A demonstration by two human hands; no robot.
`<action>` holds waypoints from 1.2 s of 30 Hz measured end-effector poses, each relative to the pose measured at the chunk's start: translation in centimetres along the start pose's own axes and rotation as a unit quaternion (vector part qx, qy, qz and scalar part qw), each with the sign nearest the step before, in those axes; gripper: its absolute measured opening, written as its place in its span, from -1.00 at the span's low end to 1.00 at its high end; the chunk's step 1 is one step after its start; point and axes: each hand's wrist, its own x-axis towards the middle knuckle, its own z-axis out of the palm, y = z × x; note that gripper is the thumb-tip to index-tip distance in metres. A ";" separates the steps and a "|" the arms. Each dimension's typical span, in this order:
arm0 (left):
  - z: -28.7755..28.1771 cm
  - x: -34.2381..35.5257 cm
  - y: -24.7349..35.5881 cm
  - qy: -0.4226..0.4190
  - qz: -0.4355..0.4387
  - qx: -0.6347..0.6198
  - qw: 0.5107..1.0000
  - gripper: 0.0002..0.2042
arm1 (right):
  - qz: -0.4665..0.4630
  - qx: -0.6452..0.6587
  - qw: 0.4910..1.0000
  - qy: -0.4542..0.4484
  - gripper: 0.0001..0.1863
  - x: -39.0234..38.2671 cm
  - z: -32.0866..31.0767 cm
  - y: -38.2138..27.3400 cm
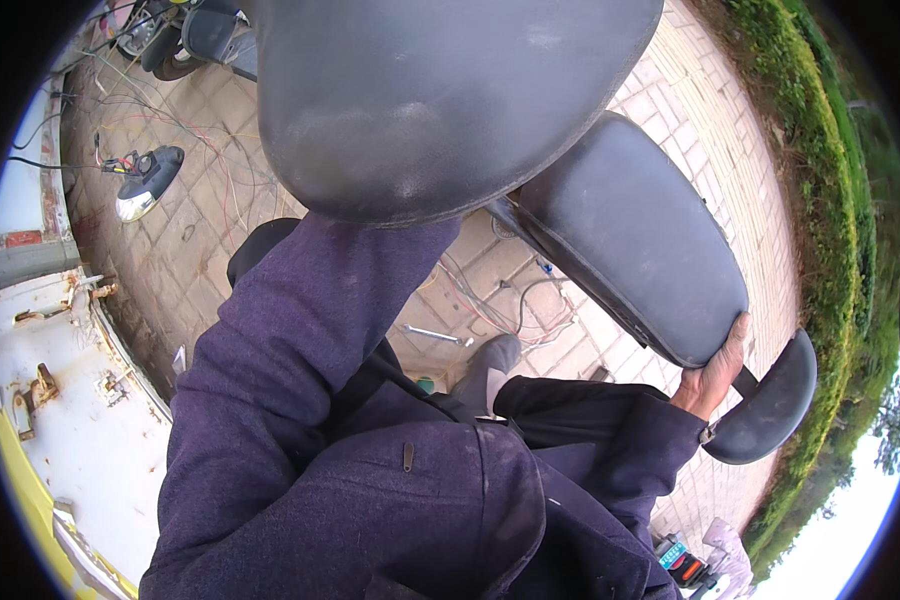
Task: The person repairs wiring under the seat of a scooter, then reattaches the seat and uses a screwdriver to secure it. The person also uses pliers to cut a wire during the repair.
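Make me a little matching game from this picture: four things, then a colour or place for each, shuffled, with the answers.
1. right hand
2. silvery tool
3. hedge
4. metal panel

A. green, toward the picture's right
B. white with rusty marks
C. at the end of a black padded seat
D. on the brick paving

Pairs: 1-C, 2-D, 3-A, 4-B

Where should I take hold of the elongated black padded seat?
Probably the rounded lower-right end of the elongated seat, from the right: it's exposed and curved, with the right hand against it, while the larger seat crowds the other end.
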 end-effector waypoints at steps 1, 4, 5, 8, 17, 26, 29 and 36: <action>-0.2 -0.6 0.0 -0.026 0.006 -0.009 1.000 -0.43 | 0.005 -0.001 1.000 0.007 -0.45 0.0 -0.1 0.1; -0.4 -1.6 0.6 -0.076 0.016 -0.023 0.997 -0.38 | -0.024 -0.044 0.999 -0.003 -0.46 -0.1 0.1 0.3; -0.3 -1.7 0.9 -0.082 0.018 -0.026 0.996 -0.36 | -0.039 -0.058 0.998 0.009 -0.46 -0.1 0.3 0.4; 0.3 -2.3 0.7 -0.092 0.017 -0.034 0.995 -0.30 | -0.096 -0.148 0.984 0.037 -0.45 0.0 1.0 0.6; -0.1 0.2 -1.5 -0.099 0.041 -0.027 0.994 -0.29 | -0.250 -0.518 0.817 0.041 -0.35 -1.7 1.3 1.0; 0.1 0.5 -2.0 -0.091 0.055 -0.026 0.994 -0.39 | -0.311 -0.538 0.783 0.028 -0.30 -2.1 2.2 1.5; 0.2 0.5 -1.9 -0.086 0.063 -0.033 0.994 -0.40 | -0.303 -0.567 0.765 0.031 -0.29 -3.0 2.0 1.5; 0.4 0.7 -2.1 -0.036 0.061 -0.047 0.996 -0.43 | -0.291 -0.494 0.819 0.015 -0.29 -3.9 2.5 2.0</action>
